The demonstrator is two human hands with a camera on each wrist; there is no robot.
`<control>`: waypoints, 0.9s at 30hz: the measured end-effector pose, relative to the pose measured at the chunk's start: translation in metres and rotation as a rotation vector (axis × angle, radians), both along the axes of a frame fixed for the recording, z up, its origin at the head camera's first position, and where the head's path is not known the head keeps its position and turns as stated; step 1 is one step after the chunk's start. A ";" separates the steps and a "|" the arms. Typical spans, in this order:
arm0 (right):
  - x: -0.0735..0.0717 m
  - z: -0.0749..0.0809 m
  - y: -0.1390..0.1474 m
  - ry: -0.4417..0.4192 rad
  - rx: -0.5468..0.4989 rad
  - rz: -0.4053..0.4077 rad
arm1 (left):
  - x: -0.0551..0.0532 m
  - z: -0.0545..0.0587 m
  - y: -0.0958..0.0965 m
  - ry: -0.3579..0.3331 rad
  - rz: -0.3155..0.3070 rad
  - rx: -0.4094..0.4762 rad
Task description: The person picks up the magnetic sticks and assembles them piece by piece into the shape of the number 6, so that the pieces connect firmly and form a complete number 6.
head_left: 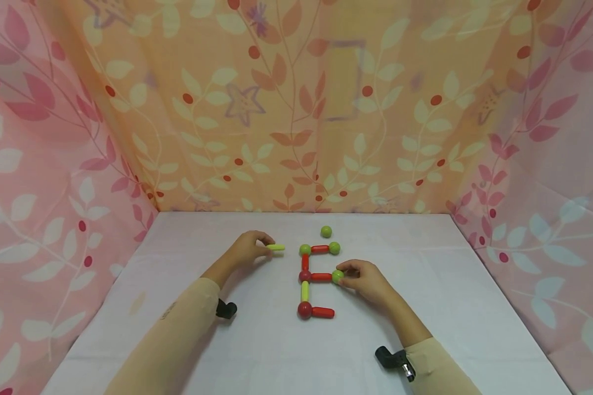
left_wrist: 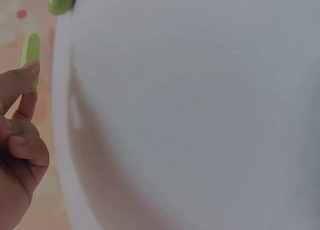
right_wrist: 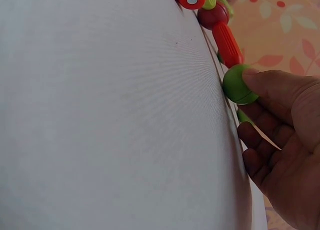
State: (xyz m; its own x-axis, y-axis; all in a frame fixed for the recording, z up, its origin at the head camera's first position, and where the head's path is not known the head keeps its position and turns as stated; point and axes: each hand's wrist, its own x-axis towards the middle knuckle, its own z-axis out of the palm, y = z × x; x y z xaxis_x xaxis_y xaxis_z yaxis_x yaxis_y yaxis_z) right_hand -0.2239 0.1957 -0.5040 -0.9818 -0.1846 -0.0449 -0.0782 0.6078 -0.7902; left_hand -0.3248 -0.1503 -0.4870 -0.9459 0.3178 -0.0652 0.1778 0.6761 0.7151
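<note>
My left hand [head_left: 249, 248] pinches a yellow-green rod [left_wrist: 31, 48] between thumb and finger, above the table and left of the built shape. With thumb and fingers my right hand [head_left: 368, 281] grips a green ball [right_wrist: 239, 84] at the right end of the middle red rod [head_left: 321, 277]. That rod joins a dark red ball [head_left: 305, 276] on the shape's upright side. Above it stand a red rod [head_left: 305, 262] and a green corner ball [head_left: 305, 249], with a top red rod [head_left: 319, 249] ending in another green ball [head_left: 334, 248]. Below run a yellow-green rod [head_left: 305, 291], a red ball [head_left: 305, 310] and a red rod [head_left: 323, 312].
A loose green ball [head_left: 326, 231] lies beyond the top of the shape. White cloth covers the table [head_left: 257, 356]. Patterned curtains [head_left: 296, 109] stand along its back and both sides. Each wrist wears a black camera [head_left: 390, 357].
</note>
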 end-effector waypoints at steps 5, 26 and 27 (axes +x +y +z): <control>0.001 0.000 0.001 0.003 0.007 0.001 | 0.008 0.014 0.013 0.050 -0.014 -0.006; 0.002 -0.001 -0.003 0.005 -0.002 -0.014 | 0.054 0.023 0.068 0.034 -0.219 0.061; 0.002 -0.001 -0.003 0.004 -0.006 -0.015 | 0.055 0.022 0.070 0.033 -0.231 0.064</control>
